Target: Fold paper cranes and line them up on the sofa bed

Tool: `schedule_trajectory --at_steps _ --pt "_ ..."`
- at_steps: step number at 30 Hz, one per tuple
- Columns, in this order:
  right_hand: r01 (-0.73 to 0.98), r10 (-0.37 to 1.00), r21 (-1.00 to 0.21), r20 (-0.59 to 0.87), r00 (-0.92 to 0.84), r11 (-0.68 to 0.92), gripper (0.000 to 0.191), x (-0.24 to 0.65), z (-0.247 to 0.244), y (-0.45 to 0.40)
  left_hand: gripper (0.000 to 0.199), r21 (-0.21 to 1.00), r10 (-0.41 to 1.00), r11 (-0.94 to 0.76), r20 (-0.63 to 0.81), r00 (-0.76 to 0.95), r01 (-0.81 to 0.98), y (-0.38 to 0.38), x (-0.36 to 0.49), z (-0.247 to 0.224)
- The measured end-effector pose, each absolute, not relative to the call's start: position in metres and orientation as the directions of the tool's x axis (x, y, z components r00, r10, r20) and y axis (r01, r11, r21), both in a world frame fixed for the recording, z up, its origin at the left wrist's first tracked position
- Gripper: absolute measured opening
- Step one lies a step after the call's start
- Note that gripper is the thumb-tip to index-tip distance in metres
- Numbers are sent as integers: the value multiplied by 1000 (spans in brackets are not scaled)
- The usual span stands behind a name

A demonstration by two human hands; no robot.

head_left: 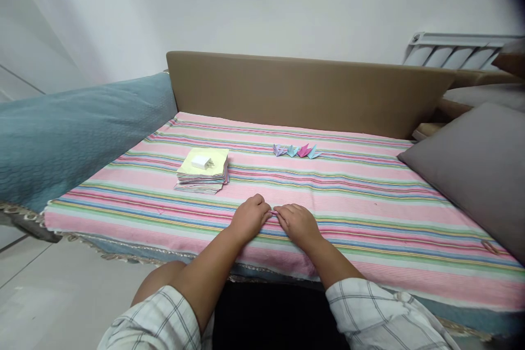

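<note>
My left hand (251,219) and my right hand (298,223) meet over the striped cloth, fingertips nearly touching. Both are closed in a pinch on a small pink piece of folded paper (273,212), mostly hidden by the fingers. Beyond my hands, several small folded paper cranes stand in a row: a lilac crane (279,150), light blue ones and a pink crane (304,150). To the left lies a stack of square paper sheets (200,181), pale yellow on top, with a white plug adapter (200,162) resting on it.
The pink striped cloth (361,161) covers the sofa seat. A brown backrest (295,90) rises behind it, with a blue-covered armrest (90,126) at left. Grey cushions (479,169) lean at right. Near them lies a small brownish loop (490,247).
</note>
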State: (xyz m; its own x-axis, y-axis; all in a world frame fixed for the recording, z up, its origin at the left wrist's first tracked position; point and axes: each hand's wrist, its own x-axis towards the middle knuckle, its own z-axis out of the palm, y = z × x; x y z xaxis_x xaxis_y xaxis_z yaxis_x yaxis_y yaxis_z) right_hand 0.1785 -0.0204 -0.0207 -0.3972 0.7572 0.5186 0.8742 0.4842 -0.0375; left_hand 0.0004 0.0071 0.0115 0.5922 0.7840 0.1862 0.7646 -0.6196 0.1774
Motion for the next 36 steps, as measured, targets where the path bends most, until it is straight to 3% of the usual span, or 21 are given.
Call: schedule_trajectory --at_steps 5,10,13,17,21,26,31,36 --pt "862 806 -125 440 -395 491 22 178 -16 -22 17 187 794 -607 128 594 772 9 0 12" --pt "843 858 -257 355 -372 472 25 179 -7 -26 22 207 773 -635 168 612 745 7 0 14" --pt "811 898 -407 316 -307 420 27 181 0 -29 19 259 782 -620 133 608 741 6 -2 20" --pt "694 950 -650 176 -258 309 21 184 5 -30 21 298 809 -556 -18 587 776 3 -4 31" --pt "597 967 -772 84 -242 217 17 185 4 -27 18 321 824 -503 -103 557 803 -1 -4 37" --pt "597 976 -787 34 -214 158 17 184 3 -24 20 260 834 -519 -57 549 814 -3 -3 32" --pt "718 975 -664 86 -207 211 20 179 8 -23 32 243 840 -543 148 522 804 -6 -3 24" --pt "808 969 -538 98 -225 242 24 178 8 -23 13 211 742 -670 151 653 712 -6 -3 17"
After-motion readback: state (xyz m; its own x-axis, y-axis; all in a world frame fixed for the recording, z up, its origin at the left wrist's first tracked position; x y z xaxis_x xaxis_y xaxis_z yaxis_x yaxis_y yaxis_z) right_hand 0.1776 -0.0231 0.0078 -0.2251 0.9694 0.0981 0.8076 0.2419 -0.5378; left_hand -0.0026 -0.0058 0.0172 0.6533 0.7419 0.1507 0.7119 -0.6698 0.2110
